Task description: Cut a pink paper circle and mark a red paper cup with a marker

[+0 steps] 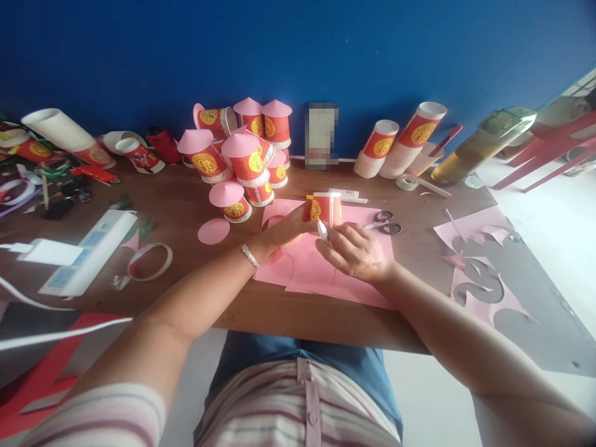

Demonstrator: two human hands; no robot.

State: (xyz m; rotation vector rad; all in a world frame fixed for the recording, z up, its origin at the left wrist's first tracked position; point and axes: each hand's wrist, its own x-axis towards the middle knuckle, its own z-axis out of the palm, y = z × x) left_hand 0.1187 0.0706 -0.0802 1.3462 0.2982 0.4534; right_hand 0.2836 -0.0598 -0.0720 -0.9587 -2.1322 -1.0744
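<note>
My left hand (297, 225) grips a red and white paper cup (326, 208) with a yellow emblem, lying or tilted above the pink paper. In my right hand (352, 249) is a small white glue tube (323, 231), its tip pointing at the cup's side. Under both hands are pink paper sheets (321, 276) with circle outlines on them. Scissors (385, 225) with dark handles rest on the paper's right edge. A marker (356, 200) lies just behind the cup. Left of the sheets is a cut pink paper circle (214, 231).
Several cups with pink cone tops (239, 152) are piled at the back. Stacked cups (382, 149) and a bottle (484, 146) stand back right. Paper scraps (488, 292) lie right; a power strip (88, 254) and tape ring (156, 264) lie left.
</note>
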